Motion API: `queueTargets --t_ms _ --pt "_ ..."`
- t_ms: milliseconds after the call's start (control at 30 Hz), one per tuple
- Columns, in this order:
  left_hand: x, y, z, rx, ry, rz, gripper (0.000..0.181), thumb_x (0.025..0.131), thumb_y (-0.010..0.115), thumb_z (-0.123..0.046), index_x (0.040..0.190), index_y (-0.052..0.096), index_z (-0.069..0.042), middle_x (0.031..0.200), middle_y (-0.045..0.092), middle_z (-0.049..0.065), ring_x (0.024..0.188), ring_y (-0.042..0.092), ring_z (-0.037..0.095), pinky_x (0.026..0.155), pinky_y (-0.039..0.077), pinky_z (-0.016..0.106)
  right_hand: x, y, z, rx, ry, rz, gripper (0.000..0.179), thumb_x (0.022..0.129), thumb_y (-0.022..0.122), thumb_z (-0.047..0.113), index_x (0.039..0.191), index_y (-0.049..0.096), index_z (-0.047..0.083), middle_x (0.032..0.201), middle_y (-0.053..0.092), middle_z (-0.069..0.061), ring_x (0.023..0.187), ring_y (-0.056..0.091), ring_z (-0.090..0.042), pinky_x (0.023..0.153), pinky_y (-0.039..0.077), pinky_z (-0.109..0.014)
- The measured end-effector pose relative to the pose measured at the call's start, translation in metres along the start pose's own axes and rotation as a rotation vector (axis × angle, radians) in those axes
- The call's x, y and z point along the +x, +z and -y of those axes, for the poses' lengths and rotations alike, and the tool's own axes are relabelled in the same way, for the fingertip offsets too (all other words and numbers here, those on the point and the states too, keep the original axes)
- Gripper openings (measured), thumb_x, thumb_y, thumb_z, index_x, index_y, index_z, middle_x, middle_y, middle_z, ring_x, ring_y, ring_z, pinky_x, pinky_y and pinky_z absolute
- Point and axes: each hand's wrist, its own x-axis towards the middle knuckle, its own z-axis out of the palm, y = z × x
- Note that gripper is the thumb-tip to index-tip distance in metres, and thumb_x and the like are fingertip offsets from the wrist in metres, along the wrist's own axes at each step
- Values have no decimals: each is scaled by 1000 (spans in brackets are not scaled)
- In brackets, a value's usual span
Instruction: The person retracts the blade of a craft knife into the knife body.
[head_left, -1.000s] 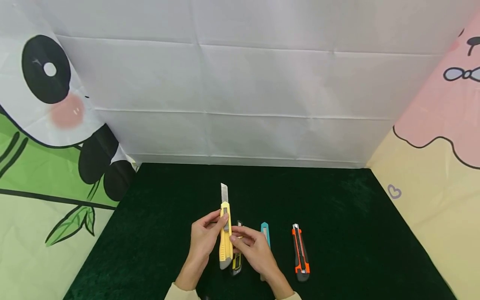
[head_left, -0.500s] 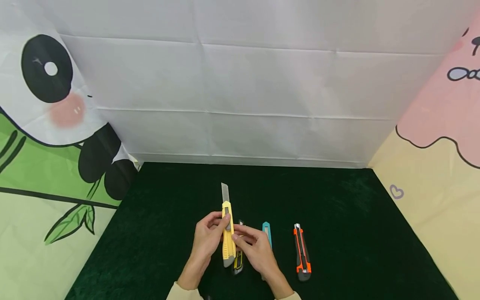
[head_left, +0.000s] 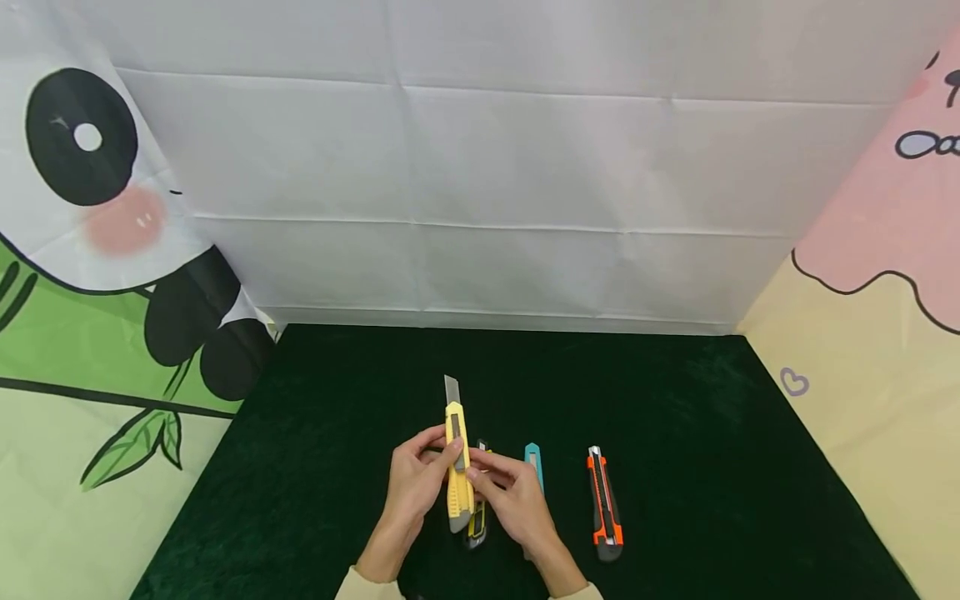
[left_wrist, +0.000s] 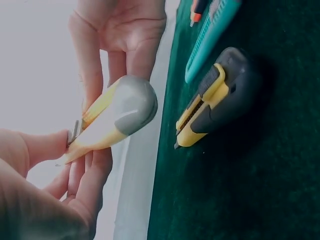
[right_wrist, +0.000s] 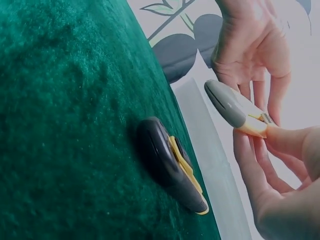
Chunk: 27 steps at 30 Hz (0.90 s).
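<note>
A yellow utility knife [head_left: 459,496] with a grey butt end is held above the table, its blade pointing away and partly out. My left hand [head_left: 414,479] grips it, thumb on the slider and fingers behind the body. From the other side, my right hand [head_left: 516,498] pinches the knife's right edge between thumb and fingers. In the left wrist view, the grey butt [left_wrist: 135,105] faces the camera and the left thumb touches the metal slider [left_wrist: 75,132]. Below the hands lies a black-and-yellow utility knife [head_left: 477,527], partly hidden in the head view.
A teal utility knife [head_left: 533,460] lies partly behind the right hand. Farther right is an orange-and-black utility knife [head_left: 604,508]. All lie on a dark green cloth-covered table [head_left: 337,375], backed by a white sheet [head_left: 517,167].
The left thumb has slid down the yellow knife toward its butt, and less blade now sticks out. Both hands shifted slightly right earlier on; the knives on the table stay put.
</note>
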Motion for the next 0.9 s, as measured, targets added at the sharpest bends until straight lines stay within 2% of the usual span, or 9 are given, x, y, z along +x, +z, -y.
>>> queueTargets --t_ms 133,400,567,900 --pt "0 -1 -1 5 -1 10 43 99 70 -22 136 62 -1 115 59 13 90 64 23 76 57 33 0 1 1 0 -6 -6 38 103 64 20 138 64 7 126 69 -15 104 71 -23 87 60 -38" --pt "0 -3 -1 9 8 35 44 99 70 -19 139 60 -2 119 58 13 95 63 24 79 56 36 1 2 0 43 56 -17 38 102 65 24 137 65 11 123 69 -11 105 70 -25 89 59 -41" --pt "0 -5 -2 23 18 47 47 100 69 -18 142 58 -3 120 57 12 98 63 23 80 56 37 1 4 2 87 52 -13 38 102 65 22 138 64 9 123 69 -13 106 70 -26 88 59 -35" --pt "-1 -9 -5 60 56 88 50 98 71 -15 145 57 -6 121 57 12 105 59 26 82 52 36 1 8 1 145 52 -23 41 102 65 19 140 61 3 127 67 -17 107 71 -26 89 59 -40"
